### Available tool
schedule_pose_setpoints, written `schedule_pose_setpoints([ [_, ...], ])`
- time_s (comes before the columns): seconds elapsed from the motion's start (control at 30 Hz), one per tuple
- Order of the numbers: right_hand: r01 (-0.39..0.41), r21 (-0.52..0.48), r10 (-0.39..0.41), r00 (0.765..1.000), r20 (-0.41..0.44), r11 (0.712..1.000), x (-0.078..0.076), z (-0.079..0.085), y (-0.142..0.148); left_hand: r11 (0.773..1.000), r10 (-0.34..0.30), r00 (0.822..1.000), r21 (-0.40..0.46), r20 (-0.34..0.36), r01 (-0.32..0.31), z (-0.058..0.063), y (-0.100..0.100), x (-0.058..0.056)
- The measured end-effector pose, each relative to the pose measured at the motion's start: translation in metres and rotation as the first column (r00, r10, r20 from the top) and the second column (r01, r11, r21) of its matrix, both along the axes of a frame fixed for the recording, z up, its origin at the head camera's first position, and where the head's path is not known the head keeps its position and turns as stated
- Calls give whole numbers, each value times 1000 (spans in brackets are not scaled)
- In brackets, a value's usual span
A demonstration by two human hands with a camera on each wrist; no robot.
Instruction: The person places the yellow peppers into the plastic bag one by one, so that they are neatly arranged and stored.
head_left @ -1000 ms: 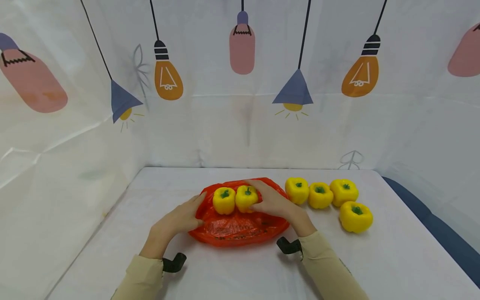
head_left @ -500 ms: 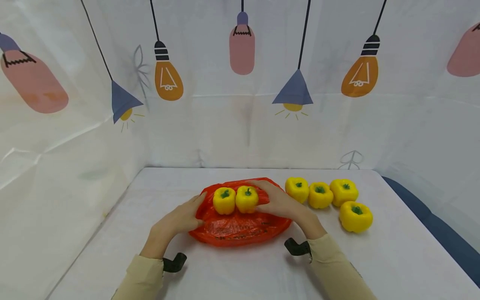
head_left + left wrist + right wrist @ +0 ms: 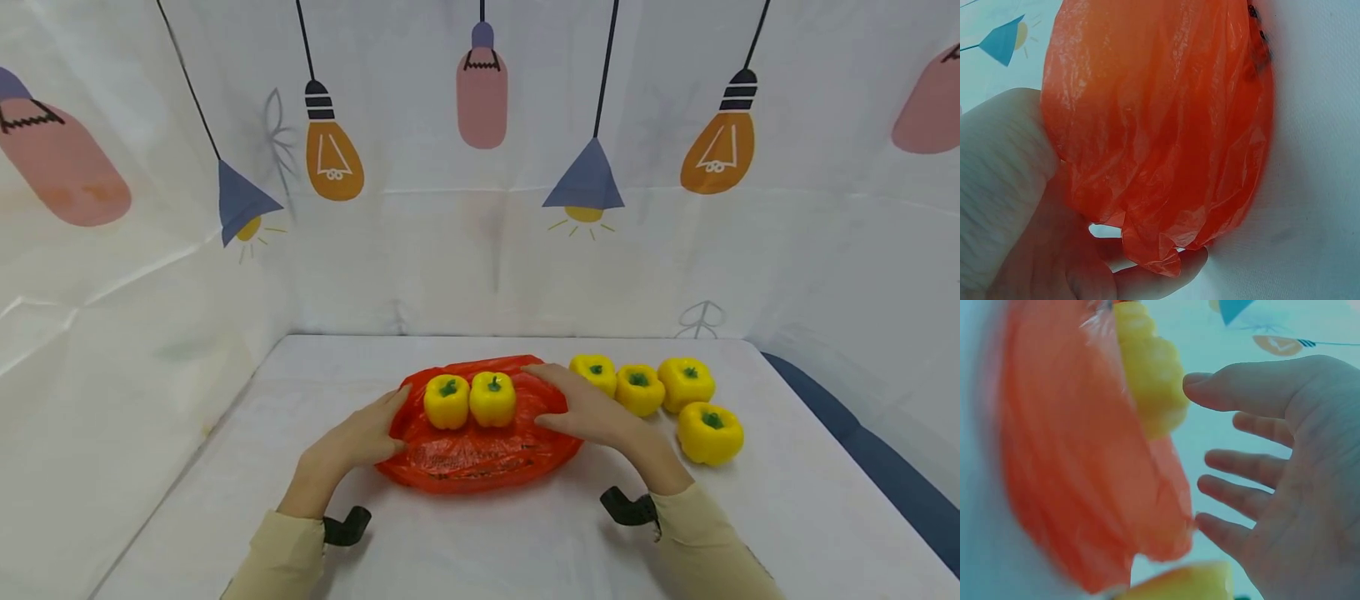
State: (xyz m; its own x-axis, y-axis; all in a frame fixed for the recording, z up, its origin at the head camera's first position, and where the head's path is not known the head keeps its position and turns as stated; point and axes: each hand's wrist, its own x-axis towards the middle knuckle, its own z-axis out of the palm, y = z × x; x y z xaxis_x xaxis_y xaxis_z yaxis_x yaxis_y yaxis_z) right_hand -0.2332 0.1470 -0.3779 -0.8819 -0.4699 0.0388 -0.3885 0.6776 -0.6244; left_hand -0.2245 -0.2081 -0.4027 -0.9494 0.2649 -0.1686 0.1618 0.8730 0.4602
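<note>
A red plastic bag (image 3: 472,467) lies low and crumpled in the middle of the table, with dark print on its front. Two yellow bell peppers stand side by side at it: the left pepper (image 3: 447,405) and the right pepper (image 3: 492,403), both stem up. My left hand (image 3: 356,437) holds the bag's left side, thumb and fingers curved around the film (image 3: 1160,137). At the right side my right hand (image 3: 592,408) is spread, fingertips close by the bag's edge, apart from the right pepper. Nothing lies in its palm (image 3: 1304,487) in the right wrist view.
More yellow peppers stand right of the bag: two in a row (image 3: 640,392), another behind (image 3: 687,383) and one nearer the front (image 3: 711,434). A white sheet with printed lamps (image 3: 585,183) closes off the back. Dark blue fabric (image 3: 832,408) shows beyond the right table edge.
My right hand has let go of the right pepper and drawn back to the right. The left hand and both peppers at the bag have stayed in place.
</note>
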Motion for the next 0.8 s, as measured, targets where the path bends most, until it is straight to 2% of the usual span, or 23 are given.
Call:
schedule_pose_setpoints([
  [0.07, 1, -3, -1, 1000, -15, 1000, 2, -1, 8, 1000, 2, 1000, -2, 0, -2, 0, 0, 0],
  [0.3, 75, 13, -74, 995, -65, 997, 7, -2, 35, 1000, 0, 1000, -5, 7, 0, -3, 0, -2],
  [0.47, 77, -12, -78, 992, -100, 997, 14, 3, 48, 1000, -11, 1000, -14, -1, 11, -4, -1, -3],
  [0.67, 113, 33, -107, 984, -143, 993, 19, 3, 63, 1000, -16, 1000, -9, -1, 16, -4, 0, -3],
  [0.8, 149, 35, -146, 985, -91, 988, 24, 5, 75, 1000, -15, 1000, -13, -4, 15, -3, 0, -2],
])
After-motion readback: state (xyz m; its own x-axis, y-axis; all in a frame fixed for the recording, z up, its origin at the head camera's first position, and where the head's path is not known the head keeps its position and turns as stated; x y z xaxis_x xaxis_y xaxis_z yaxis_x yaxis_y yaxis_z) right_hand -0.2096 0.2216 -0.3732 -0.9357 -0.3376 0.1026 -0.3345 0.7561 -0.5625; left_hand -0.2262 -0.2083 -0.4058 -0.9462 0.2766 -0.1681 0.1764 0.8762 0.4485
